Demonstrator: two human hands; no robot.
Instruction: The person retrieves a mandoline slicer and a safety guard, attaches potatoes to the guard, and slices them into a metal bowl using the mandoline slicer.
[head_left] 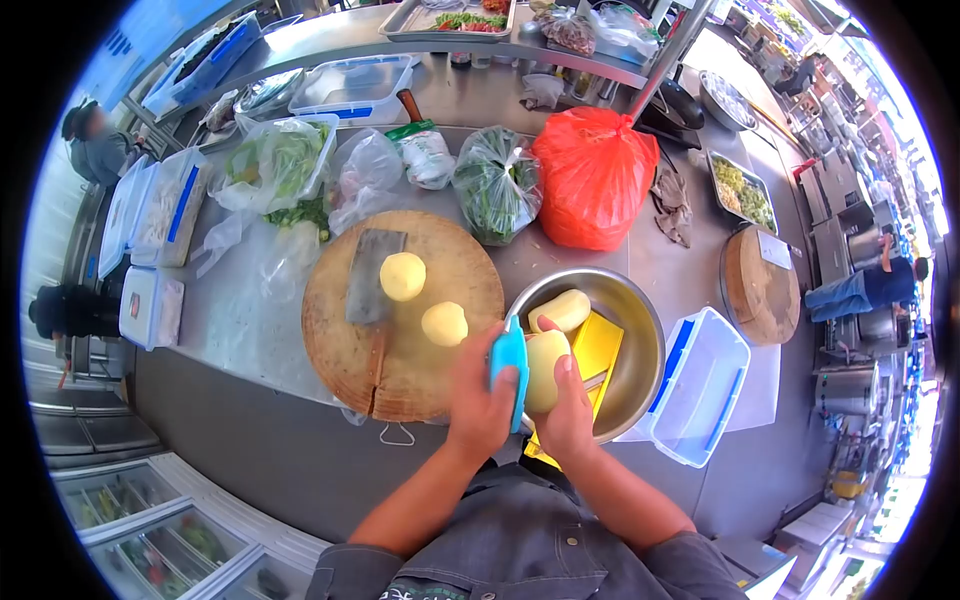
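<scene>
Right now, our left hand (478, 405) has its fingers closed around a turquoise piece (511, 375), while our right hand (568, 415) has its fingers curled snugly round a peeled potato (544, 370), held over the near left part of a steel bowl (652, 375). The potato and the turquoise piece sit side by side, though we cannot tell whether they touch. Inside the bowl we have a second, longer potato (563, 311) and a flat yellow tool (598, 342), which our right hand partly hides. To the left, close to the bowl, a round chopping board (465, 245) carries two more peeled potatoes (402, 276) and a cleaver (372, 285) with its handle towards us. Behind the bowl, a bulging red bag (597, 180) crowds the desk (690, 275), next to a knotted bag of greens (497, 185). On our right, a see-through box (705, 385) with blue edging stands just beside the bowl, and farther off lies a thick wooden block (765, 300). Our own hands cover part of the bowl's left rim.
</scene>
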